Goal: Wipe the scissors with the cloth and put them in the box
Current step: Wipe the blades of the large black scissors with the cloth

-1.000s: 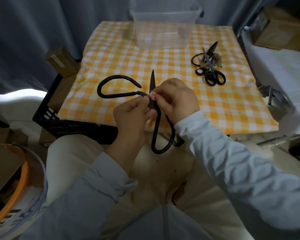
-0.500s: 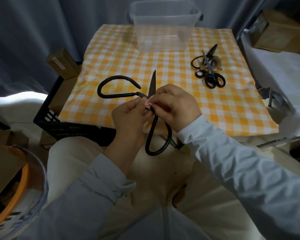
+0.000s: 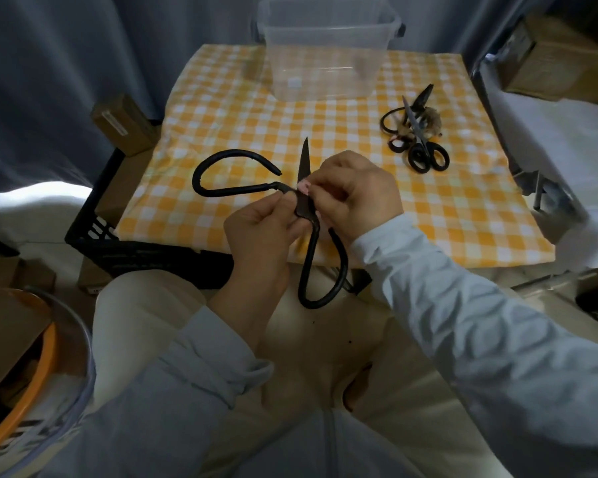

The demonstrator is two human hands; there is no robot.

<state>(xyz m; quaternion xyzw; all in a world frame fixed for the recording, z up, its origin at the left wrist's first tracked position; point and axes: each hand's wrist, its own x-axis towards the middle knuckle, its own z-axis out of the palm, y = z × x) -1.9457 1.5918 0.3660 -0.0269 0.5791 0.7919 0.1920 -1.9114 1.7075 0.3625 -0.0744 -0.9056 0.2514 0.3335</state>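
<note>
1. My view of the pink cloth [image 3: 304,186] is mostly blocked: the right hand [image 3: 356,194] pinches it on the blade.
2. The left hand [image 3: 259,229] pinches the scissors [image 3: 304,163] at the pivot, between both hands.
3. Since earlier, the cloth has crept tipward.

I can read no text anywhere in my view. The small cardboard box [image 3: 123,124] left of the table carries a pale label strip, but its print is too blurred for me to make out. The bucket [image 3: 38,429] at lower left bears dark markings on its white wall, cut off and illegible.
</note>
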